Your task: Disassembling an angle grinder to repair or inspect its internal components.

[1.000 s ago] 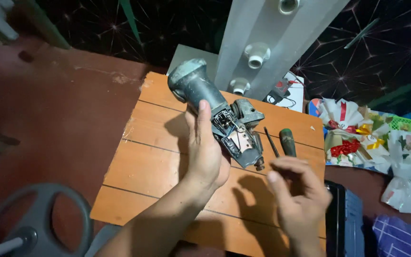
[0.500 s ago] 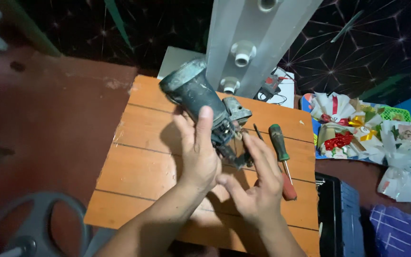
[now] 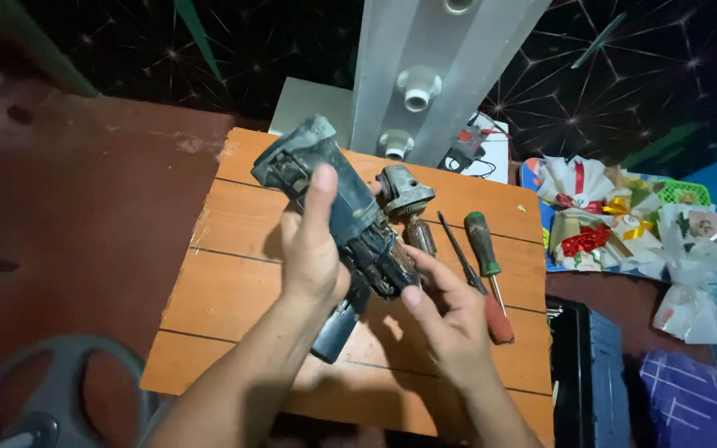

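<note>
Your left hand (image 3: 313,249) now lifts the grey power tool body (image 3: 338,216) clear of the wooden table (image 3: 209,282), fingers wrapped around its casing, thumb along the top. A second ago it lay flat on the boards. Your right hand (image 3: 446,311), which was then off to the side, has closed in and pinches at the tool's opened end, so the work has shifted to the exposed innards. The gear head (image 3: 406,191) stands apart, just beside the body. Two screwdrivers, a green-handled screwdriver (image 3: 483,245) and a red-handled screwdriver (image 3: 479,290), lie on the boards near your right hand. What your right fingertips grasp is hidden in shadow; the parts inside are too dark to tell.
</note>
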